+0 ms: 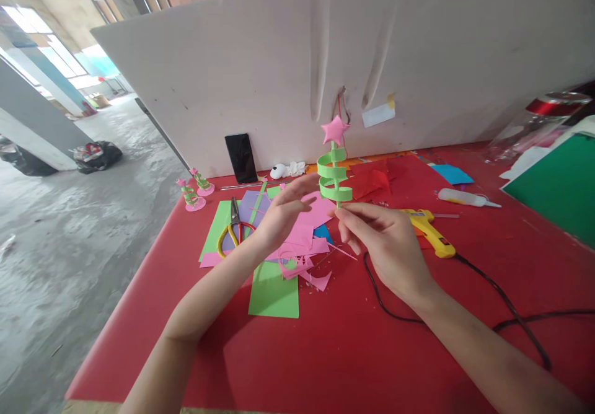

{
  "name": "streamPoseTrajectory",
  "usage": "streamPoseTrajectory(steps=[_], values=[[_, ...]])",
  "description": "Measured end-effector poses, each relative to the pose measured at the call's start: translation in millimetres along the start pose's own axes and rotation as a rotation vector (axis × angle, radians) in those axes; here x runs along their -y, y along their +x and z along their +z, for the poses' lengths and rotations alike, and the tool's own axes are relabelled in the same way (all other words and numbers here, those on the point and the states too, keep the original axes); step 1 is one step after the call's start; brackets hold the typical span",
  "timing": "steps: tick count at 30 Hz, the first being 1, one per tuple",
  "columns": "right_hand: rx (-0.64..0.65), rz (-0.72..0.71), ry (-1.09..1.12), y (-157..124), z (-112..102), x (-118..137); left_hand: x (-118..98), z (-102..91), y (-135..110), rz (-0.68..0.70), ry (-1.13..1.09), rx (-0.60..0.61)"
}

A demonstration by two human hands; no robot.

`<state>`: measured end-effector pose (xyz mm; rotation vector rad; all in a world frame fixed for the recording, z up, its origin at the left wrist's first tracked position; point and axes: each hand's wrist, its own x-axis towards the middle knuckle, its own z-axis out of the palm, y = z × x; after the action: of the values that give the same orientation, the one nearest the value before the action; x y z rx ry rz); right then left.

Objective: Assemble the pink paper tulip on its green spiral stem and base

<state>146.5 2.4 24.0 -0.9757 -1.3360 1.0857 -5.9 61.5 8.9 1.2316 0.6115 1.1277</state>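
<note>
Upright above the table stands a small paper tree point(335, 172), a light green strip spiralling round a green stick with a pink star point(333, 131) on top. The stick's lower end is pinched between the thumb and fingers of my right hand point(383, 240). My left hand point(288, 212) is just left of the spiral with its fingers stretched out and apart, holding nothing. Its fingertips come close to the green strip; whether they touch it I cannot tell. Below lie pink paper scraps point(302, 240) and a light green sheet point(274, 293).
Scissors point(236, 222) with yellow and red handles lie on paper at left. Two finished small trees point(189, 196) stand at the left edge. A black phone point(240, 158) leans on the board. At right are a yellow glue gun point(432, 231) with a cord and a glue bottle point(467, 198).
</note>
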Motion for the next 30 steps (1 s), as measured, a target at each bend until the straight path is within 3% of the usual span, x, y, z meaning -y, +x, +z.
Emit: streamPoseTrajectory(steps=[3, 5, 14, 24, 30], values=[[0.025, 0.015, -0.024, 2.2, 0.2, -4.3, -5.4, -6.6, 0.4, 0.161, 0.114, -0.177], [0.036, 0.014, -0.034, 3.2, 0.9, -7.4, -11.7, -9.0, -1.9, 0.265, 0.188, -0.229], [0.110, 0.051, -0.124, 4.1, 1.4, -17.9, -26.6, -17.1, -8.2, 0.440, 0.530, -0.161], [0.123, 0.072, -0.200, 6.0, 4.6, -19.7, -43.5, -19.2, -13.0, 0.274, 0.575, -0.133], [0.165, 0.084, -0.223, 9.8, 2.0, -24.1, -65.4, -40.8, -15.2, 0.332, 0.624, -0.213]])
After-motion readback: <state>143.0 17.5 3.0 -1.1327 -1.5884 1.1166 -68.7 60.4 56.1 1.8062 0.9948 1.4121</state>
